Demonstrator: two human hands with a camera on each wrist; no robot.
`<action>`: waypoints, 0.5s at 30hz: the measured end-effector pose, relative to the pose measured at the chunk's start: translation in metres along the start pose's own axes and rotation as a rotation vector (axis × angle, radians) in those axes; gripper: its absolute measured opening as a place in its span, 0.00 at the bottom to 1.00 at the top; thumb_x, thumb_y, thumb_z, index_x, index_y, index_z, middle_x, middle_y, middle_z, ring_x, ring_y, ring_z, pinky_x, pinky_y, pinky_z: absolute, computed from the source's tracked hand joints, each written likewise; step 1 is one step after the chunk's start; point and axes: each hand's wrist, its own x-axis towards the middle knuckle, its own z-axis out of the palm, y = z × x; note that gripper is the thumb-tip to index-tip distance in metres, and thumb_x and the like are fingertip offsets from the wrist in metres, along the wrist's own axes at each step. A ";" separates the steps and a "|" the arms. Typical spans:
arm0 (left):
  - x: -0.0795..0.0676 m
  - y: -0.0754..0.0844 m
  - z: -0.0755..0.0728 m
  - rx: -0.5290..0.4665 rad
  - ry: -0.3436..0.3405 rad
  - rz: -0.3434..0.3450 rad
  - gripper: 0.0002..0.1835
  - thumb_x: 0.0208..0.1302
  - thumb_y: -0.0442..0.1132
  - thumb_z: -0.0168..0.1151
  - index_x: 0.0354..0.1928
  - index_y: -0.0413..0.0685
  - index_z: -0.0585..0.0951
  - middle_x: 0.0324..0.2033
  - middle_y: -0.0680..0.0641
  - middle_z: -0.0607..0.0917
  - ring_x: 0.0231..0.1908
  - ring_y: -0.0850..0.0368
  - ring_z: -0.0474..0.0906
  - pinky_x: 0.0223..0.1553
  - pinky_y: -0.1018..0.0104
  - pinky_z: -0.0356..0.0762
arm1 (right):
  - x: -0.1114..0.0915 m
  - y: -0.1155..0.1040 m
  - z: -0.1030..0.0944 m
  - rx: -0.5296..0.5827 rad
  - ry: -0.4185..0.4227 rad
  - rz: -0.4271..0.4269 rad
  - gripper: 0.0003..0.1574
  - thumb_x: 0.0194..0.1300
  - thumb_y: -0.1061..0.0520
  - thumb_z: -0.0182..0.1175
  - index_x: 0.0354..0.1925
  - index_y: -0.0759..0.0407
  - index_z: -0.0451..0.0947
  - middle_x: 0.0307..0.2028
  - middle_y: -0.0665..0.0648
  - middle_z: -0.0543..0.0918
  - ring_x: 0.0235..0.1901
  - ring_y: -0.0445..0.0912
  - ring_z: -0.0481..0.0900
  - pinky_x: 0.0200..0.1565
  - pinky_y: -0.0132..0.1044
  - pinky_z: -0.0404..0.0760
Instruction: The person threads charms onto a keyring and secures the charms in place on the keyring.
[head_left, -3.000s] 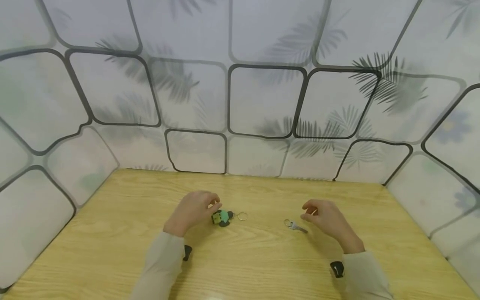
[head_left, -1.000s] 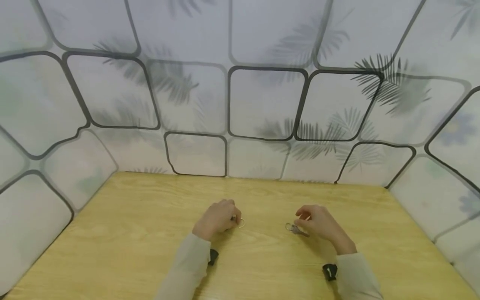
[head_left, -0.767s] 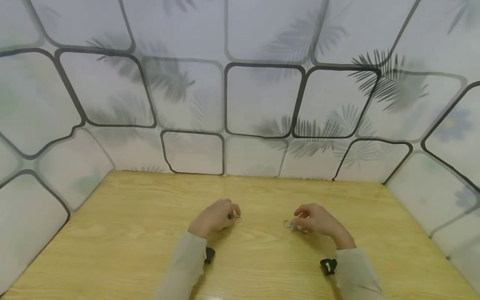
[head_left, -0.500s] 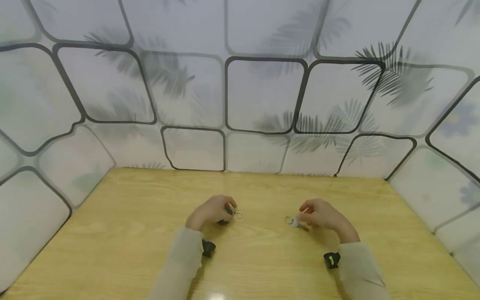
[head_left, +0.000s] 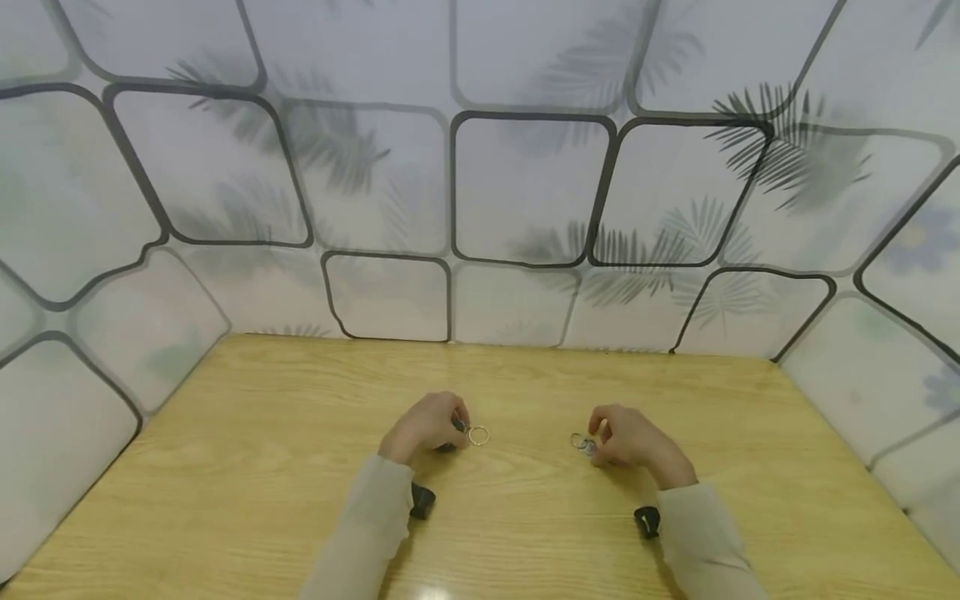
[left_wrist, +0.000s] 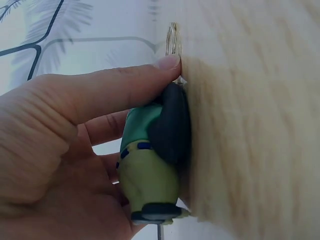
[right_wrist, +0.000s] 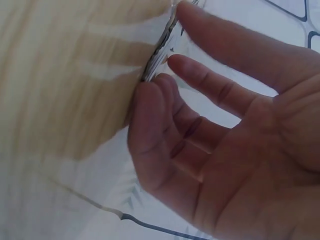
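In the head view my left hand (head_left: 426, 423) holds a figurine keychain (left_wrist: 150, 175) low over the wooden table. The left wrist view shows its dark green and yellowish rubber body, with my thumb pressing its top close to the gold ring (head_left: 478, 435). The ring points right, free of the fingers. My right hand (head_left: 633, 439) is at a silver key (head_left: 589, 448) with a small ring (head_left: 577, 441). Thumb and fingers curl around the key's head, and the hand covers its blade. In the right wrist view the key (right_wrist: 162, 47) appears edge-on at the fingertips.
The wooden table (head_left: 525, 525) runs back to walls (head_left: 517, 192) covered in a stone-and-leaf pattern, which close it in at the left, back and right. A black wrist device (head_left: 422, 502) is on the left wrist and another device (head_left: 647, 522) on the right.
My left hand has moved right and taken hold of the keychain, which lay beside it three seconds ago. My right hand has come left and down onto the key, covering its blade.
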 end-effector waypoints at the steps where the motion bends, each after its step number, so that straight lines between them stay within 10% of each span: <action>1: -0.001 0.000 0.000 -0.004 -0.002 -0.003 0.11 0.54 0.29 0.76 0.38 0.40 0.83 0.37 0.44 0.84 0.37 0.52 0.79 0.43 0.57 0.81 | 0.000 -0.001 0.001 -0.018 0.006 0.007 0.16 0.50 0.68 0.73 0.36 0.65 0.76 0.25 0.54 0.76 0.24 0.46 0.71 0.29 0.38 0.72; 15: -0.008 -0.010 -0.014 -0.257 -0.175 0.102 0.06 0.66 0.28 0.63 0.38 0.30 0.86 0.40 0.45 0.85 0.29 0.59 0.70 0.36 0.67 0.72 | -0.002 -0.005 0.006 -0.047 0.047 0.017 0.11 0.50 0.74 0.68 0.23 0.62 0.78 0.23 0.52 0.76 0.24 0.45 0.71 0.27 0.37 0.72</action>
